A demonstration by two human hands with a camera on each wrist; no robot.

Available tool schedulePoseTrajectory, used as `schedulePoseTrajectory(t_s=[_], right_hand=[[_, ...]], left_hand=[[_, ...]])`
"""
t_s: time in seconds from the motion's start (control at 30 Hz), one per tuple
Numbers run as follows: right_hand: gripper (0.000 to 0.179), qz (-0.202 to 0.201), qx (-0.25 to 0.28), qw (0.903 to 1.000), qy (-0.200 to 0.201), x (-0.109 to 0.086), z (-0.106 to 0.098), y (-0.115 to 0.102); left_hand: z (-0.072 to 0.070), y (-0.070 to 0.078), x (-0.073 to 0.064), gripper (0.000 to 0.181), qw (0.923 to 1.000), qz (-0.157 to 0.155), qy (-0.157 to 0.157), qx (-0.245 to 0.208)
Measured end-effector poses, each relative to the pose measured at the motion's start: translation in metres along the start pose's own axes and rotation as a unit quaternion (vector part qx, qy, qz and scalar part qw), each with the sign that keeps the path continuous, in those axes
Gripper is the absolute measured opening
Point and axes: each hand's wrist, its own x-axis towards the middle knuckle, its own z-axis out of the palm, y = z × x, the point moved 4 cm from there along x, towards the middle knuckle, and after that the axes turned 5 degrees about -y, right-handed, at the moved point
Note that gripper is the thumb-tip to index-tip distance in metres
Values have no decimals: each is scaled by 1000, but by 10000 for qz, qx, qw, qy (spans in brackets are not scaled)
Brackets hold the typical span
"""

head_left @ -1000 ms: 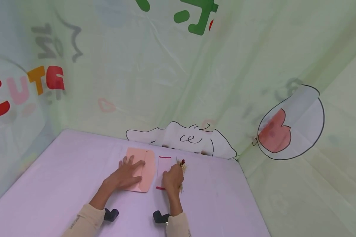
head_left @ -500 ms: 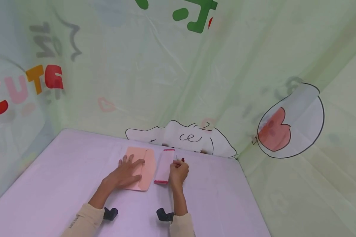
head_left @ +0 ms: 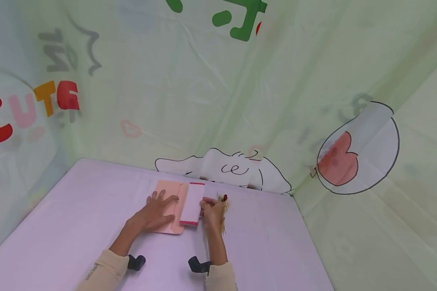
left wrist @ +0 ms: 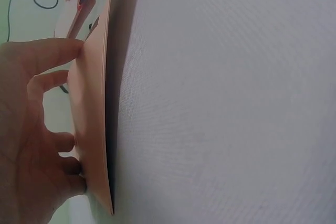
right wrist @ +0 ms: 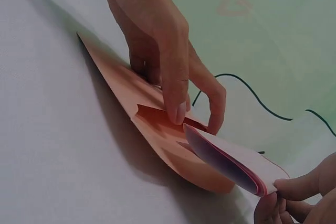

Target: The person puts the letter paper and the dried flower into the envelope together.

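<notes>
Near the table's [head_left: 269,242] far edge, the left hand [head_left: 154,212], fingers apart, presses the pink envelope [head_left: 178,207]; the right hand [head_left: 213,212] pinches the folded card [head_left: 194,204] (red-trimmed) at its opening — loose layers could snag there and crease.

**Cartoon-Print Curtains [head_left: 182,97] Box In a Tabletop [head_left: 269,246]**

Creased, pale green curtains rise behind and on both sides of the cloth-covered tabletop, making the place a small draped booth. Bright letters [head_left: 48,103] spell "CUTE" at left, a black-outlined cartoon character [head_left: 218,167] stretches low across the back, and a red heart [head_left: 338,167] marks the right. Whether home, studio or lab surrounds it cannot be told.
</notes>
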Motion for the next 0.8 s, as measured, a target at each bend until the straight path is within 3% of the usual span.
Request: schedulePoseTrajectory(t_s=[0.2,0.5,0.8], right_hand=[[14,-158,-184,9997,58,-4,13,5],[6,-573,-1455,9870,360,1,29,5],[5,-730,-1761,9816,124,0,41,6]], left_hand=[[5,-7,4,60,9999,-24,10,144],[3,-10,8,60,9998,135,118,109],[3,-12,5,61,9999,58,-26,112]])
